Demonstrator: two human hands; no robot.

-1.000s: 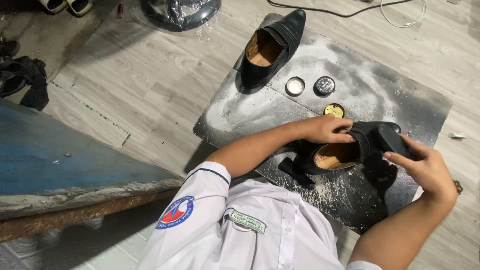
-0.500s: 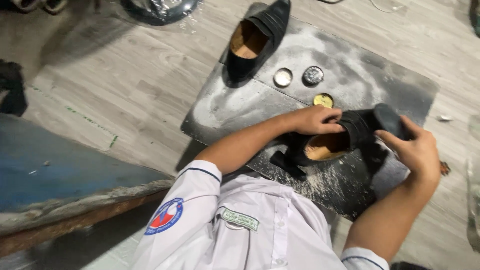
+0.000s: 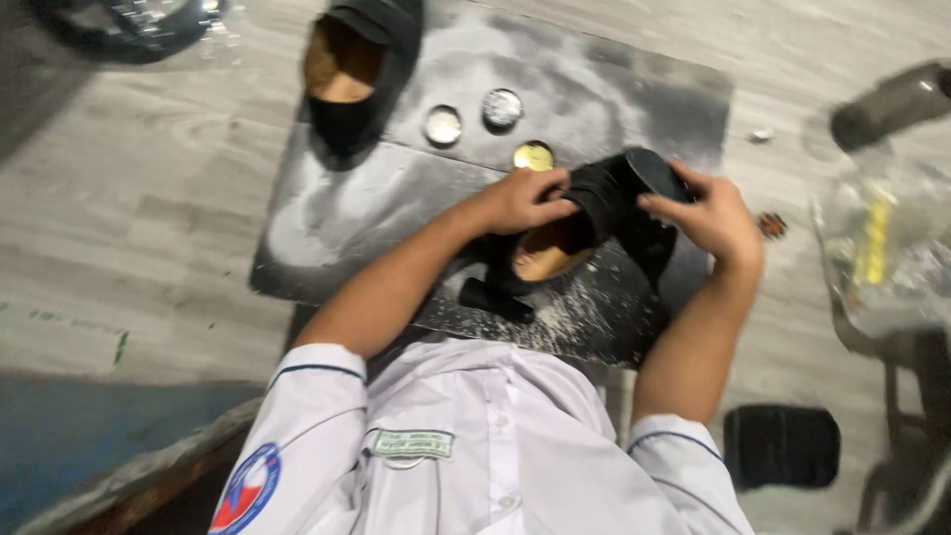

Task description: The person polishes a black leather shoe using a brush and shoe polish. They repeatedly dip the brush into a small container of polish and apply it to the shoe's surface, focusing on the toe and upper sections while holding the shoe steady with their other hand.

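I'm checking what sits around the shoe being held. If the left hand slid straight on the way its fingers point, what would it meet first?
The left hand points rightward across the black shoe it grips. Going on, it would probably meet the right hand, on the shoe's far end; depth is unclear.

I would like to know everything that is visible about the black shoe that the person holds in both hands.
The black shoe is a dark, matte slip-on with a tan insole showing through its opening. It is held tilted above the dusty dark mat, toe up and to the right. The left hand grips its upper by the opening; the right hand covers the toe. Motion blur hides finer detail.
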